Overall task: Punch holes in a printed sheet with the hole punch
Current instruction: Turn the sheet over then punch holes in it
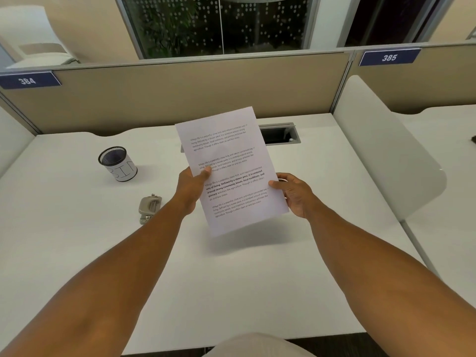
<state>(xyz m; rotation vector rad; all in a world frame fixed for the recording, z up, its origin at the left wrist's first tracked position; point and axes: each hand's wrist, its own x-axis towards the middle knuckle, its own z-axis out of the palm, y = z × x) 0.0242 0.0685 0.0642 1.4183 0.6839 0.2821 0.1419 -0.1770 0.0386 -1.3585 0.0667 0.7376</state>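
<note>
The person holds the printed sheet [231, 171] up off the desk [257, 266] with both hands, tilted so that its long axis runs from near-right to far-left, leaning away from them. The left hand [189, 189] pinches the left long edge about midway, thumb pressed on the printed face with the other fingers hidden behind the paper. The right hand [296, 194] has the right long edge lower down, thumb on top near the corner of the text block and fingers curled behind. Both grips are closed on the sheet; neither hand is free.

The hole punch [149, 207] sits flat on the desk to the left of the sheet, just beside the left forearm and below the level of the paper, untouched. It lies nearer to the left hand than to the right, with its length pointing roughly away from the person. I can't make out which side its slot faces.

So the sheet has to travel left and down to reach the punch, and I'd judge the left long edge is the one closest to it. No holes show in the paper yet. A mesh cup [117, 163] stands further back on the left, well apart from both.
</note>
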